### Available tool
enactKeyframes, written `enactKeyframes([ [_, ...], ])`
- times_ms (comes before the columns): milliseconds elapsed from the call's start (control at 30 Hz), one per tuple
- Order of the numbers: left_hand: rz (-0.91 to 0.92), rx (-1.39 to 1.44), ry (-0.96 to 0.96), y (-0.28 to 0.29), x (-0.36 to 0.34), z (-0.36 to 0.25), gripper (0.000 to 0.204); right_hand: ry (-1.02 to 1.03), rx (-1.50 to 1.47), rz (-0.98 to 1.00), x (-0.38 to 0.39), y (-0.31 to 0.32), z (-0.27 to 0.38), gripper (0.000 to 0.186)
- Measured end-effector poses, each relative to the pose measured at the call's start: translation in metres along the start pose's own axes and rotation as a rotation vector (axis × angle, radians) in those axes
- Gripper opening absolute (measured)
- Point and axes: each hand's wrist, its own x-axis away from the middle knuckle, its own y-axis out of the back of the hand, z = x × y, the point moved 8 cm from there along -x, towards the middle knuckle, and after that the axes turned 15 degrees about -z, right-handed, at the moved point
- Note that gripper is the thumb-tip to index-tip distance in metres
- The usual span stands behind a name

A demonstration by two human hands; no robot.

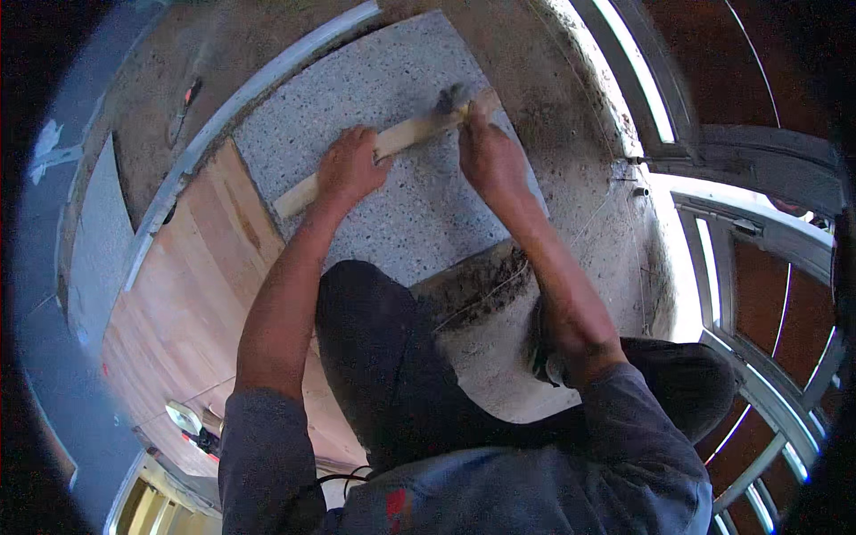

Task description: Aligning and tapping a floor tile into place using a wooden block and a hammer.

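Note:
A pale wooden batten (410, 134) lies slantwise across a speckled grey terrazzo slab (428, 218). My left hand (352, 165) is closed over the batten left of its middle, pressing it against the slab. Near the batten's far right end, my right hand (493, 160) grips what looks like a hammer (453, 98). Its dark head is smeared by motion just above the wood, and my fist hides most of the handle.
Wooden boards (201, 267) cover the floor to the left, beside a long curving-looking metal strip (259, 80). A small tool (185, 107) lies beyond the strip. Metal-framed doors (713, 259) stand along the right, next to rough concrete (588, 214).

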Motion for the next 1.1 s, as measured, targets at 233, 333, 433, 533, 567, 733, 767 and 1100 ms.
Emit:
enactKeyframes([
  [233,0.113,-0.053,0.024,-0.004,-0.003,0.0,0.043,0.001,0.013,-0.031,-0.006,0.004,0.002,0.043],
  [333,0.106,-0.064,0.041,-0.004,-0.004,0.001,0.052,0.004,-0.001,-0.028,0.002,-0.004,0.001,0.044],
  [433,0.049,-0.051,0.033,-0.002,-0.004,0.001,0.05,0.015,0.006,-0.002,0.008,-0.014,-0.002,0.044],
  [533,0.037,-0.017,0.004,-0.002,-0.003,0.0,0.05,-0.003,0.006,-0.018,0.012,-0.016,-0.004,0.044],
  [567,0.052,-0.029,0.017,-0.003,-0.002,0.001,0.05,-0.008,-0.001,-0.018,0.012,-0.016,-0.004,0.045],
  [733,0.13,-0.072,0.09,-0.003,-0.003,0.001,0.041,-0.002,0.039,0.07,0.008,-0.02,-0.001,0.05],
  [767,0.108,-0.074,0.081,0.0,-0.005,-0.001,0.041,0.011,0.031,0.066,0.007,-0.018,0.0,0.05],
  [1100,0.091,-0.078,0.042,-0.002,-0.001,0.001,0.043,0.049,0.009,0.057,0.011,-0.024,0.014,0.051],
])
